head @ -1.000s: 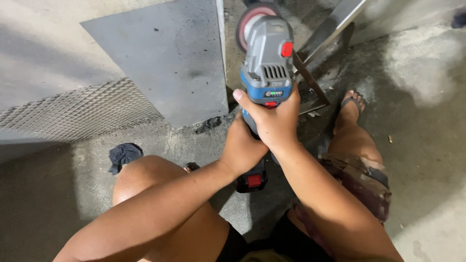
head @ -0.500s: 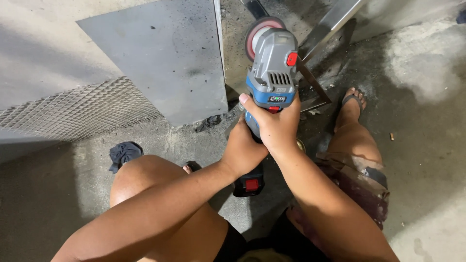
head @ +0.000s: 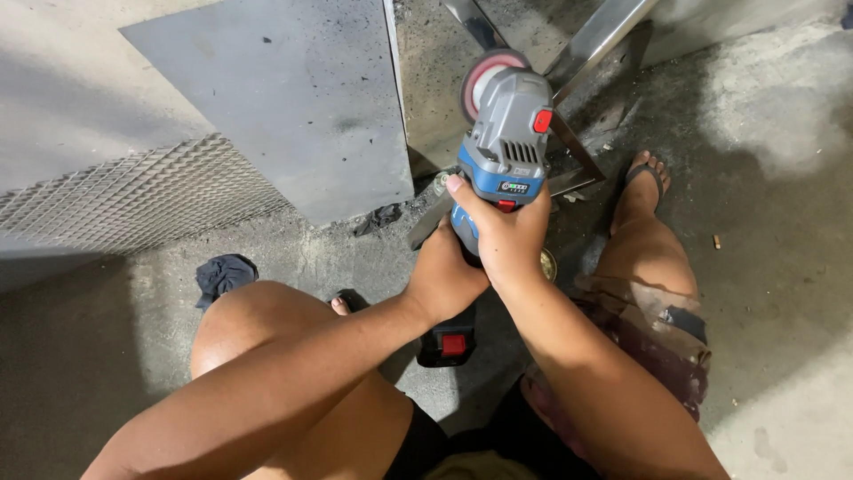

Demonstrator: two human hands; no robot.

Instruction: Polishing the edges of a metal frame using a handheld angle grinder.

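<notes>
While both hands grip the grinder (head: 505,147), a steel sheet (head: 293,98) stands beside it.

Person seen from above: bare forearms without sleeves, left hand (head: 442,283) and right hand (head: 508,238) ungloved, no rings on the fingers; stained dark maroon fabric shorts (head: 644,342); dark strapped sandal (head: 647,175).

A cordless angle grinder (head: 504,147) is gripped at centre frame by both hands, the right hand (head: 505,238) wrapped over its body, the left hand (head: 442,283) clasped beneath. Its reddish disc (head: 484,78) is seen beside a grey metal sheet (head: 284,98) at upper left.
</notes>
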